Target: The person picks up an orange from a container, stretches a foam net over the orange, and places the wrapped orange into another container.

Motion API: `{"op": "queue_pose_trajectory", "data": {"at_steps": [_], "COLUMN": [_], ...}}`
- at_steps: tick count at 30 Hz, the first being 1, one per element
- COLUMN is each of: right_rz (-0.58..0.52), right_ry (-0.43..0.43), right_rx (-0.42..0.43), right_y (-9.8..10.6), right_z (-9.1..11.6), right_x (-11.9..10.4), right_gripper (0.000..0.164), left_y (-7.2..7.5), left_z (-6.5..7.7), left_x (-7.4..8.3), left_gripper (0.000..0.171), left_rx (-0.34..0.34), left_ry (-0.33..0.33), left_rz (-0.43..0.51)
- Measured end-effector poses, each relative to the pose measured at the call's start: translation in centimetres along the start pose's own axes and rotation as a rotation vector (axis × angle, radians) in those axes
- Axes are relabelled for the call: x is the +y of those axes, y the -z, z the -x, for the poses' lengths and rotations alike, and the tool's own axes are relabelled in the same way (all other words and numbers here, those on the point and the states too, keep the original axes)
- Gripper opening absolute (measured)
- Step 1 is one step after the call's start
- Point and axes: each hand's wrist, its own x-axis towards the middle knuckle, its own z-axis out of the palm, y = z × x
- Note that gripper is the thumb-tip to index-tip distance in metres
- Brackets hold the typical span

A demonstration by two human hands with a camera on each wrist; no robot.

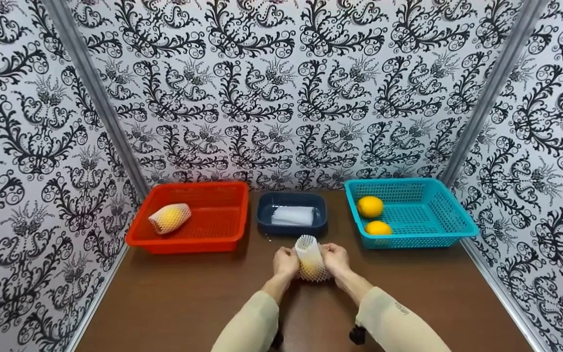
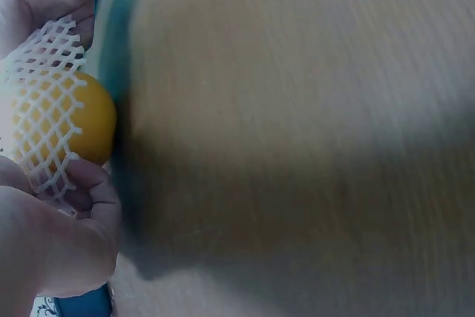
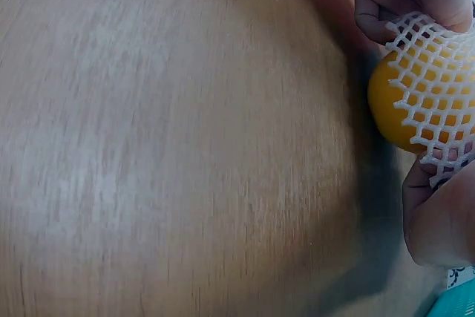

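Both hands hold a white foam net sleeve [image 1: 307, 249] between them, low over the front of the table. Inside it sits an orange [image 2: 95, 120], its rounded end bare past the net's near edge in both wrist views. My left hand [image 1: 286, 261] pinches the sleeve's left side, and my right hand [image 1: 336, 257] pinches its right side. The sleeve's narrower far end stands up as a hollow tube in the head view. In the right wrist view the net [image 3: 438, 87] is stretched over the fruit, with fingertips at its edge.
A red basket [image 1: 184, 244] at the back left holds a netted fruit [image 1: 170, 218]. Folded white net sleeves [image 1: 292, 215] lie in a dark blue tray [image 1: 291, 231] behind the hands. A teal basket [image 1: 418, 240] at the back right holds two bare oranges [image 1: 370, 207]. Patterned walls enclose the brown table [image 1: 188, 303].
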Motion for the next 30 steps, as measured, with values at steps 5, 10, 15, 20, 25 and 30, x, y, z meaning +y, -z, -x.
{"op": "queue_pose_trajectory", "data": {"at_steps": [5, 10, 15, 20, 25, 30], "right_rz": [0.044, 0.102, 0.126, 0.084, 0.002, -0.031], "right_ry": [0.027, 0.036, 0.010, -0.016, -0.033, -0.021], "right_rx": [0.024, 0.058, 0.069, 0.039, 0.012, 0.019], "right_y": [-0.7, -1.7, -1.8, -1.7, -0.7, 0.2], "right_z": [-1.0, -4.3, -4.4, -5.2, -2.1, 0.7], "right_x": [1.8, 5.3, 5.7, 6.5, 2.8, -1.5], "right_gripper": [0.023, 0.018, 0.019, 0.020, 0.022, 0.024], "left_y": [-0.4, 0.1, 0.0, -0.2, 0.6, 4.0], "left_z": [0.3, 0.9, 1.0, 0.9, 1.3, 3.9], "left_x": [-1.0, -0.1, 0.1, 0.2, 1.4, 5.0], "left_gripper": [0.022, 0.027, 0.032, 0.038, 0.038, 0.041], "left_rx": [0.022, 0.044, 0.033, 0.028, -0.015, -0.212], "left_ry": [-0.071, -0.076, -0.059, -0.053, -0.006, 0.209], "left_rz": [-0.061, -0.177, -0.266, -0.237, -0.096, 0.310]}}
